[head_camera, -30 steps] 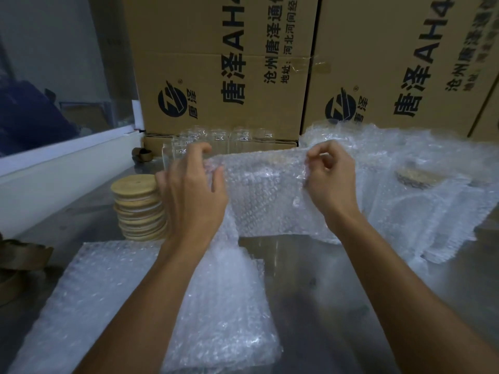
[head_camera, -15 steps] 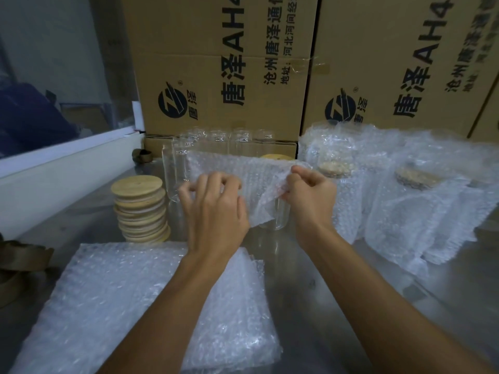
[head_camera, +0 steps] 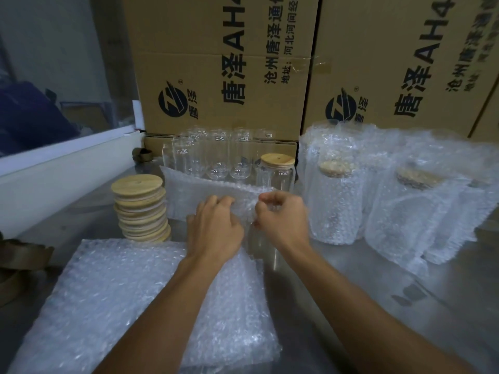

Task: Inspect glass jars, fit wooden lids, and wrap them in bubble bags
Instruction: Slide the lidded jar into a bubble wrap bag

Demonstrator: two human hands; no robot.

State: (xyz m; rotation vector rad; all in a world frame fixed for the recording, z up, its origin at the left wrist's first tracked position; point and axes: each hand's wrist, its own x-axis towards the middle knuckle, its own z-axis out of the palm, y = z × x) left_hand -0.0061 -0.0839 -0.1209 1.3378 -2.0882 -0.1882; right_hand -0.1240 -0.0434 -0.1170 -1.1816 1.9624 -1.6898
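A single bubble bag [head_camera: 216, 195] is held just above the metal table [head_camera: 337, 279], in front of the lidded jar [head_camera: 276, 174] it looks meant for. The left hand [head_camera: 216, 228] and right hand [head_camera: 282, 221] both have their fingers curled into the bag's near edge, pinching the film close together, most likely to part the two layers and open the mouth so the jar can slide in. The jar stands upright just behind the right hand, its wooden lid [head_camera: 277, 159] already seated, so the wrapping step seems the one in hand.

Behind the bag a cluster of bare glass jars [head_camera: 216, 155] waits without lids, and to the left a stack of wooden lids [head_camera: 140, 209] sits within easy reach of them. Nearest the person lies a flat pile of bubble bags [head_camera: 121, 300], under the left forearm, handy for drawing one at a time. To the right, finished wrapped jars [head_camera: 334, 195] stand grouped apart from the unwrapped ones. Printed cardboard boxes [head_camera: 224, 63] wall off the back of the table
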